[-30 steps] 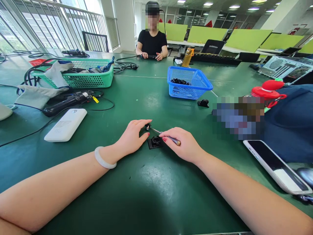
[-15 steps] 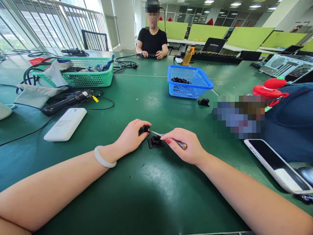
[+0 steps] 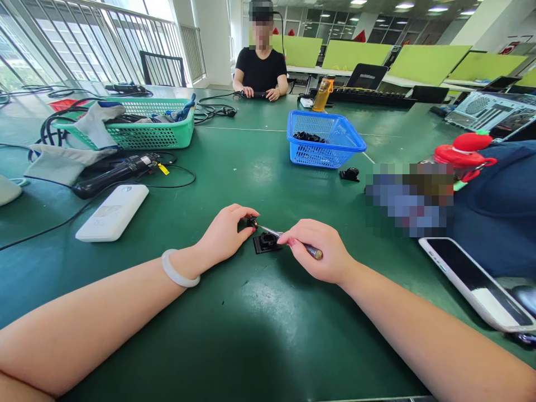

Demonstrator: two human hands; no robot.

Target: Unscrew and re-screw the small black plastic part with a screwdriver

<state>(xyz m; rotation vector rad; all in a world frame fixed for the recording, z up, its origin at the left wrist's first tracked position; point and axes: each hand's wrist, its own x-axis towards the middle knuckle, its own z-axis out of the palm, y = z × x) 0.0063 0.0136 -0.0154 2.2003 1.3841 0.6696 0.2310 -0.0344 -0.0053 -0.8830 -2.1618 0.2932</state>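
Observation:
My left hand [image 3: 229, 230], with a pale bangle at its wrist, pinches a small black part [image 3: 252, 222] between thumb and fingertips, just above the table. The fingers hide some of that part. My right hand [image 3: 320, 250] is closed around the handle of a screwdriver [image 3: 310, 249]. The slim metal shaft points left, and its tip is at or very near the part; contact is too small to make out. Just below, between both hands, a black plastic piece with a flat square base [image 3: 267, 243] lies on the green table [image 3: 268, 329].
A blue basket [image 3: 324, 156] holds black parts, and another black piece [image 3: 349, 174] lies beside it. On the left are a white power bank [image 3: 113, 213], a cabled black device [image 3: 117, 176] and a green basket [image 3: 148, 135]. A phone [image 3: 477, 282] lies right. A person [image 3: 262, 70] sits opposite.
My right hand has shifted very slightly right with the screwdriver, its tip a little farther right. The left hand stays in place with the black part turned slightly.

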